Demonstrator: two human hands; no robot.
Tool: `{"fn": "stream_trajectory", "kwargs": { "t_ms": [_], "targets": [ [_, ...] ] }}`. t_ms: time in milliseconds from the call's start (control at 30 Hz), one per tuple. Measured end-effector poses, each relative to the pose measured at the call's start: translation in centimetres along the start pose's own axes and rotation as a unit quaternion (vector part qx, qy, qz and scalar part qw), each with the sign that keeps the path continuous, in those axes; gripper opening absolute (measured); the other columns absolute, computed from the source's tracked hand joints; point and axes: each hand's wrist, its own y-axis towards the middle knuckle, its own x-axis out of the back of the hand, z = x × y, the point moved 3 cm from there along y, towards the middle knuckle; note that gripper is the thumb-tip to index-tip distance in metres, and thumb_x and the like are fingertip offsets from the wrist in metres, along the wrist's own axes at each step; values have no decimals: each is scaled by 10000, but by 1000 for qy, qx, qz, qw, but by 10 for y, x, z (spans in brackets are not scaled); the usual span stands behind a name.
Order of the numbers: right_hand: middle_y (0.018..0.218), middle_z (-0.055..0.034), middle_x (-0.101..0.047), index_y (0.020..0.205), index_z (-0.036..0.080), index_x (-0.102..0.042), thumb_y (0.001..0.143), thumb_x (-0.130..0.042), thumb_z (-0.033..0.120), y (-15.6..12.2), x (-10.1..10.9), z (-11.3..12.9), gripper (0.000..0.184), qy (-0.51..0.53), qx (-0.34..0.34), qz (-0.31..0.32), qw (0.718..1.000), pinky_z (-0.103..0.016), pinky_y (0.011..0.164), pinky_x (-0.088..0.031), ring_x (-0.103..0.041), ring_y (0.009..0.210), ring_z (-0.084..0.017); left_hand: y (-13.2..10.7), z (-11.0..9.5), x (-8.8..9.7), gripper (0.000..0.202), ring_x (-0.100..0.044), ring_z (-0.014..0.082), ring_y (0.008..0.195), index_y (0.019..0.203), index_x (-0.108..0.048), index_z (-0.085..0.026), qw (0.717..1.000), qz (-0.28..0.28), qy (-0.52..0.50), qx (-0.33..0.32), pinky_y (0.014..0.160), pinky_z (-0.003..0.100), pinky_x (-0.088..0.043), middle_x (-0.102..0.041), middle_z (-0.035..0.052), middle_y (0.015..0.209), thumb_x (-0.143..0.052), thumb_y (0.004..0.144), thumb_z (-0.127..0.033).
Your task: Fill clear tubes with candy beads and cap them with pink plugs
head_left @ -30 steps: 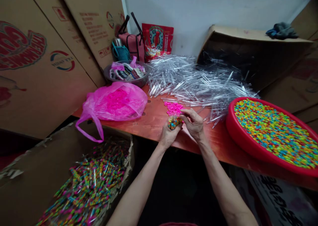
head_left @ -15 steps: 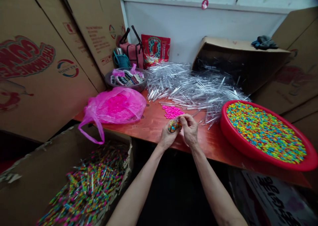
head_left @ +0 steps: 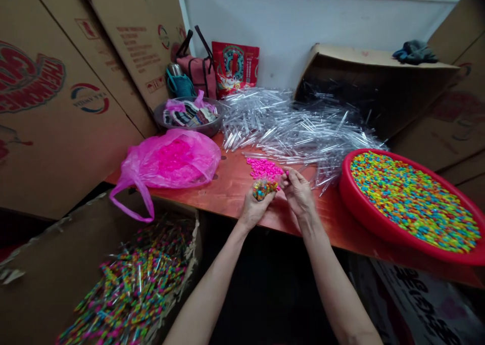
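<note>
Your left hand (head_left: 255, 211) curls closed around a clear tube (head_left: 264, 189) packed with multicoloured beads, just over the near edge of the orange wooden table (head_left: 231, 196). Right hand (head_left: 299, 193) pinches a small pink bead (head_left: 286, 173) beside the tube. From that edge: loose pink beads (head_left: 263, 167) close ahead, a heap of empty clear tubes (head_left: 291, 128) behind them, and a red plastic basin (head_left: 350, 203) rightward past open tabletop. A cardboard box (head_left: 113, 234) of filled tubes sits below, left.

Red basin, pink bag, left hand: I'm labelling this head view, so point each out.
Red basin (head_left: 350, 206): head view, outer wall.
Pink bag (head_left: 170, 158): head view, bag's middle.
Left hand (head_left: 254, 212): head view, back of hand.
</note>
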Motion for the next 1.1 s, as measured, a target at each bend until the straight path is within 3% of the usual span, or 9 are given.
{"fn": "stream_trajectory", "kwargs": {
  "t_ms": [133,233,467,700,967,1100],
  "targets": [
    [772,20,-678,918,229,-775,693,-915,426,-1,4,-2,331,-5,-18,-3,1000,-188,551,-507,-529,580,-64,0,-2,-1,245,-721,167,769,947,-761,-150,1000,1,-11,-1,747,269,-579,-784,61,904,-813,776,-319],
    [858,-5,-732,949,231,-787,695,-912,410,-2,7,-3,335,-38,3,-21,999,-216,630,-555,-588,629,-78,-1,-5,-1,249,-734,176,795,939,-764,-155,1000,-1,-21,3,769,277,-591,-789,60,923,-825,765,-322],
    [990,-40,-771,1080,228,-796,803,-825,380,-10,7,5,317,-166,69,6,984,-301,738,-573,-647,724,-132,-3,-8,-1,255,-726,162,731,933,-762,-156,999,-13,-33,22,747,280,-597,-784,47,886,-838,749,-316],
    [885,-37,-750,1000,208,-790,817,-801,418,-10,6,10,279,-227,108,-2,968,-298,644,-567,-637,658,-143,-1,-6,0,260,-714,158,706,949,-775,-155,999,-8,-33,16,725,272,-587,-776,46,842,-839,754,-315],
    [812,-5,-703,943,201,-750,781,-826,398,-7,6,-7,266,-158,39,1,987,-280,605,-556,-606,623,-123,-2,-10,0,242,-752,197,889,992,-795,-178,1000,-4,-30,1,857,301,-596,-800,63,1000,-815,775,-284],
    [874,-31,-722,1004,202,-754,852,-747,389,-3,15,3,241,-271,106,12,957,-296,648,-538,-630,677,-149,-2,-9,1,262,-740,179,809,968,-792,-158,999,-17,-36,18,777,274,-597,-796,64,944,-833,754,-303]
  ]
}}
